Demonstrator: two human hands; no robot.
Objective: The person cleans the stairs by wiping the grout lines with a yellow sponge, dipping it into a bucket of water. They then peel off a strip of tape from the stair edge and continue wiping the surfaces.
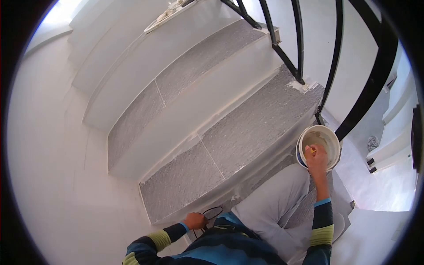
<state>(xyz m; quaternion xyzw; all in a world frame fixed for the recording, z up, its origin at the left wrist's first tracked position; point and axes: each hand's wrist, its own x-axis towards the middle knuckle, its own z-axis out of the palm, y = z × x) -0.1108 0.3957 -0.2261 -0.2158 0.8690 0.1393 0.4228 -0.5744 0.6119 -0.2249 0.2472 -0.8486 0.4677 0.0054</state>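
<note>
Bucket sits at the right end of the stairs, just beside the black railing. The right hand reaches inside it, fingers pinching a small yellow object; what lies below is hidden. At the near left, the left hand is beside a looped black cord, its fingers curled; whether they grip the cord, I cannot tell.

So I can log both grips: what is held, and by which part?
Right hand: something yellow, mostly hidden, so which part cannot be told. Left hand: a black cord, gripped at one side of its loop.
</note>
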